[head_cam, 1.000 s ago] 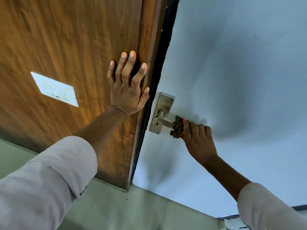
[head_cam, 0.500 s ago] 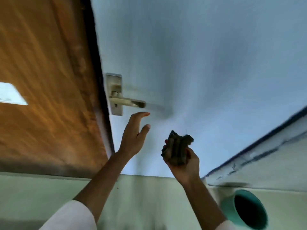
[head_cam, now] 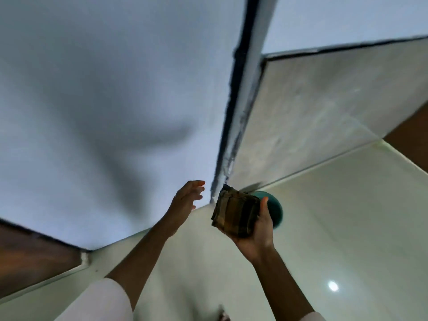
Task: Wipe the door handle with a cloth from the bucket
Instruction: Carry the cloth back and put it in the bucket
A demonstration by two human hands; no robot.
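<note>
My right hand (head_cam: 257, 230) grips a dark, brownish folded cloth (head_cam: 235, 213), held up in front of me. Just behind that hand, a teal bucket (head_cam: 276, 210) stands on the floor, mostly hidden by the cloth and my fingers. My left hand (head_cam: 185, 200) is raised to the left of the cloth, fingers apart and holding nothing, close to the bottom of the pale blue door (head_cam: 104, 112). The door handle is out of view.
The door's dark edge (head_cam: 236, 100) runs down to the floor beside a grey wall panel (head_cam: 312, 112). Glossy pale floor tiles (head_cam: 335, 228) spread to the right. Brown wood (head_cam: 27, 256) shows at the lower left and far right.
My view has swung right and down, away from the handle. The right hand left the handle carrying the cloth toward the bucket. The left hand came off the wooden panel and now hangs open.
</note>
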